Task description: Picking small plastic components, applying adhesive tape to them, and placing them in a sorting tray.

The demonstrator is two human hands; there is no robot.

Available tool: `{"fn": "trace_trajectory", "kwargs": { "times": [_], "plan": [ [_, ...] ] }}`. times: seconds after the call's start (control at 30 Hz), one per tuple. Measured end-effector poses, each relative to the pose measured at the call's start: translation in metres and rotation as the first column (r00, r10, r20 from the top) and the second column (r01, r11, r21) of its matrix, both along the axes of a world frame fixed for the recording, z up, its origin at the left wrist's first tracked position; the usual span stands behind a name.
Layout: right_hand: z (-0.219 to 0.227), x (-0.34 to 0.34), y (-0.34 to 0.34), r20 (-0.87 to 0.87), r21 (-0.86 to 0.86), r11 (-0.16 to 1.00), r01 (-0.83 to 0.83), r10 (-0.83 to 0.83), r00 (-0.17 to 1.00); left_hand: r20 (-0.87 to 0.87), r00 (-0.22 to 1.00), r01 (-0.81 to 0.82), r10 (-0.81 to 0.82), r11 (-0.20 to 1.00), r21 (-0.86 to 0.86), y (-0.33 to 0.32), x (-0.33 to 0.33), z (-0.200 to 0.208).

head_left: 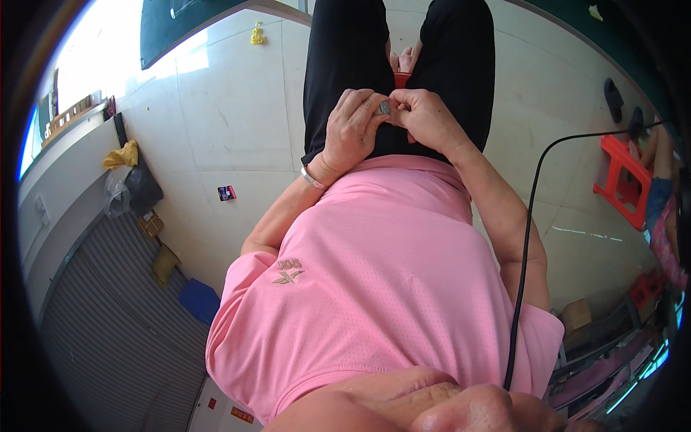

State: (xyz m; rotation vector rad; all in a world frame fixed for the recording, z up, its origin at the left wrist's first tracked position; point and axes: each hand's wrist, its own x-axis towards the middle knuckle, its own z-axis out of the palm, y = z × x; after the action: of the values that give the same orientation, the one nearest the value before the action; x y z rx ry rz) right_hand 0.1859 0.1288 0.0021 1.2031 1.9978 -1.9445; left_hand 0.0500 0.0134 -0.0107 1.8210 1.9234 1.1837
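Over my lap, my two hands nearly meet at the fingertips. My left hand (354,125) is closed, its thumb and fingers pinching a small grey rounded piece (384,107) whose kind I cannot make out. Right beside it, my right hand (430,124) is closed too, thumb and index finger pressed together close to the grey piece. Whatever that pinch holds is hidden or too small to see. A light-coloured band (313,178) circles my left wrist.
Dark green table edges (194,29) stand ahead on both sides. A black cable (531,209) curves down at my right. Beyond it are a red plastic stool (623,180), another person (666,209) and dark slippers (613,99). Bags (140,187) sit by the left wall.
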Motion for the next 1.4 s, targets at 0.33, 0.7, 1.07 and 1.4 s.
{"fn": "trace_trajectory", "kwargs": {
  "times": [0.33, 0.7, 1.07, 1.4],
  "plan": [
    [-0.010, -0.004, 0.035, -0.073, -0.230, 0.970, 0.078, -0.097, 0.993, 0.935, 0.295, 0.061, 0.199, 0.972, -0.226, -0.011, -0.001, 0.011],
    [0.007, 0.014, 0.026, -0.148, -0.332, 0.939, 0.091, -0.147, 0.978, 0.971, -0.156, 0.124, 0.181, 0.979, -0.162, 0.002, -0.006, 0.008],
    [0.014, 0.017, 0.027, -0.135, -0.295, 0.949, 0.114, -0.159, 0.978, 0.925, -0.025, 0.163, 0.380, 0.914, -0.371, 0.007, -0.012, 0.007],
    [0.016, 0.018, 0.027, -0.177, -0.392, 0.917, 0.079, -0.160, 0.971, 0.955, -0.222, 0.241, 0.198, 0.960, -0.143, 0.006, -0.024, 0.012]
  ]
}}
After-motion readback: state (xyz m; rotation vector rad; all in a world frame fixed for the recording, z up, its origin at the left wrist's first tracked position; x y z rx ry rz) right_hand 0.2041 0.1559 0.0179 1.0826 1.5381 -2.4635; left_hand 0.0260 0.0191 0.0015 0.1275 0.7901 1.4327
